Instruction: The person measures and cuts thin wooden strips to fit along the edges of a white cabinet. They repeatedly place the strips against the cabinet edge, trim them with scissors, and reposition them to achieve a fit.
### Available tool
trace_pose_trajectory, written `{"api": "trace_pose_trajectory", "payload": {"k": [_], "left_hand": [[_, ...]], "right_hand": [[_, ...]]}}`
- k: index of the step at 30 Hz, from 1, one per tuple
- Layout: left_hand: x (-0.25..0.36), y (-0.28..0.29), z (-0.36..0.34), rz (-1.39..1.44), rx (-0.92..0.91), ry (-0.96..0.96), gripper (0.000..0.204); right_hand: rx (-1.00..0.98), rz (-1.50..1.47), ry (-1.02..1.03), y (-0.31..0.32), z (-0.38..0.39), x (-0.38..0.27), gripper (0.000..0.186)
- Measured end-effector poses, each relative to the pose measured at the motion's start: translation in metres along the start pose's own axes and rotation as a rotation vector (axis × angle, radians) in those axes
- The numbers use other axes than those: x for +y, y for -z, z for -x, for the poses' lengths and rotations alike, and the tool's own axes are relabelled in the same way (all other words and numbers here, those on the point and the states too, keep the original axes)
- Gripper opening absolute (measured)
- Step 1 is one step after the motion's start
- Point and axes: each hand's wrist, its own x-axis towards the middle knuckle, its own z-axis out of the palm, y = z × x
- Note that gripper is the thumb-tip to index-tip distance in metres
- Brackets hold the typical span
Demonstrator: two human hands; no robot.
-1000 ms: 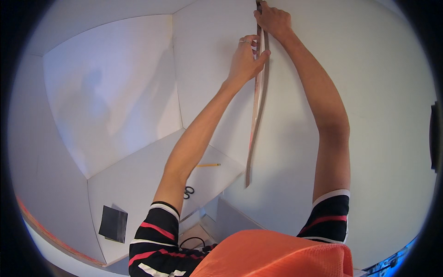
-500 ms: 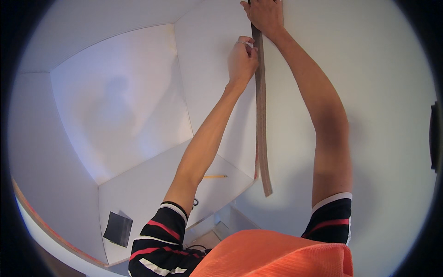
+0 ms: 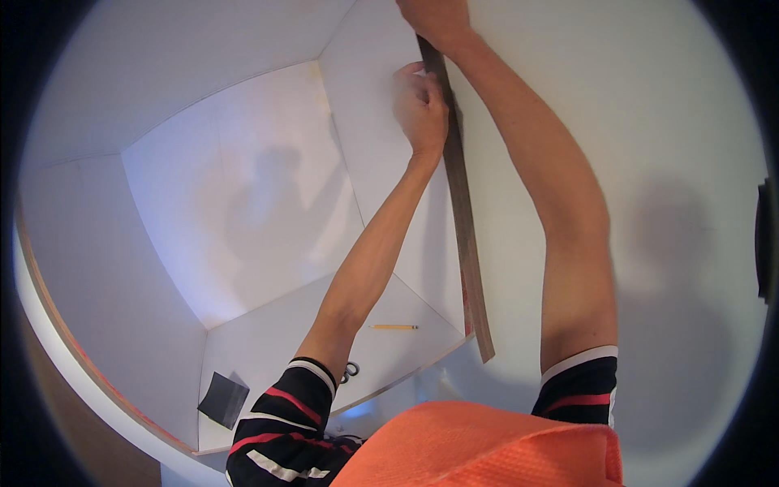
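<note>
A long brown wood-grain strip of edge banding (image 3: 464, 215) runs down along the front edge of a white panel, its lower end hanging free. My left hand (image 3: 422, 114) is at the strip's upper part, fingers curled against its left side and somewhat blurred. They look closed on the strip's edge. Above it, my right hand (image 3: 438, 23) lies over the top of the strip. Its fingers are cut off by the upper edge of the view, so their pose is hidden.
To the left opens a white box-like cabinet (image 3: 268, 105). On its lower panel lie a yellow pencil (image 3: 394, 327), scissors (image 3: 350, 372) partly behind my left arm, and a dark flat square piece (image 3: 223, 399). An orange cap brim (image 3: 487, 442) covers the bottom middle.
The view has shifted, and the cabinet now appears farther right and lower. My right hand has moved left and up, partly out of view. The strip's upper part leans more to the left.
</note>
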Motion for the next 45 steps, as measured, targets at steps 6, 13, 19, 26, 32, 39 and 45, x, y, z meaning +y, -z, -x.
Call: {"api": "trace_pose_trajectory", "payload": {"k": [6,13,19,26,32,39,45], "left_hand": [[-0.016,-0.011,0.002,0.034,0.059,-0.051,0.020],[-0.016,-0.006,0.002,0.026,0.040,0.018,0.022],[-0.027,-0.005,0.004,0.002,0.025,0.044,0.027],[-0.031,-0.003,-0.006,-0.012,0.022,0.003,0.024],[-0.035,0.000,-0.004,0.010,0.002,-0.020,0.023],[-0.045,0.008,-0.037,0.156,-0.053,-0.007,0.021],[-0.036,0.012,-0.081,0.097,-0.211,0.122,0.024]], "right_hand": [[-0.111,-0.072,-0.047,-0.005,0.007,-0.003,0.050],[-0.028,-0.106,-0.202,-0.027,0.014,-0.036,0.045],[-0.109,-0.146,-0.216,-0.031,0.017,-0.041,0.041],[-0.069,-0.225,-0.249,-0.033,0.009,-0.045,0.042],[-0.069,-0.286,-0.297,-0.036,0.006,-0.053,0.041],[-0.001,-0.298,-0.333,-0.045,0.005,-0.058,0.037],[-0.051,-0.461,-0.407,-0.050,-0.004,-0.058,0.029]]}}
